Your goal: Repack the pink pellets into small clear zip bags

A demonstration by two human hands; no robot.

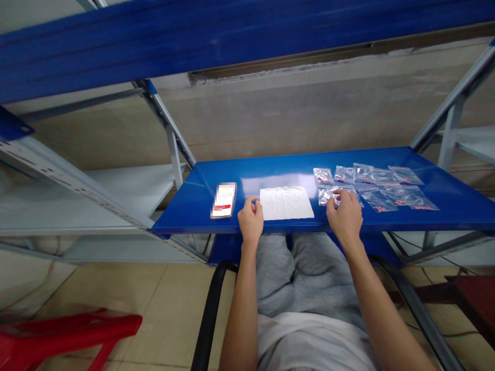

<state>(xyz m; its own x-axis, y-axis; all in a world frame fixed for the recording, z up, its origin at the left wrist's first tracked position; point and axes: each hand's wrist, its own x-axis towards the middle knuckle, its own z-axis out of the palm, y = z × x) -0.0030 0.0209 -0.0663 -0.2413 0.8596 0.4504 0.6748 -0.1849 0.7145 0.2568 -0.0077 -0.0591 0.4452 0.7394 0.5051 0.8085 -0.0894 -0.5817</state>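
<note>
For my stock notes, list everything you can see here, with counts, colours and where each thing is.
blue steel shelf: one, blue, in front of the person
shelf beam: one, blue, above
plastic bags: about nine, clear with red marks, right side of shelf
paper napkin: one, white, middle of shelf
pixelated item: one, white and red, left side of shelf
plastic stool: one, red, floor, lower left
chair arms: two, black, either side of lap
trousers: one pair, grey, on lap
left hand: one, shelf's front edge, beside napkin
right hand: one, on the bags
</note>
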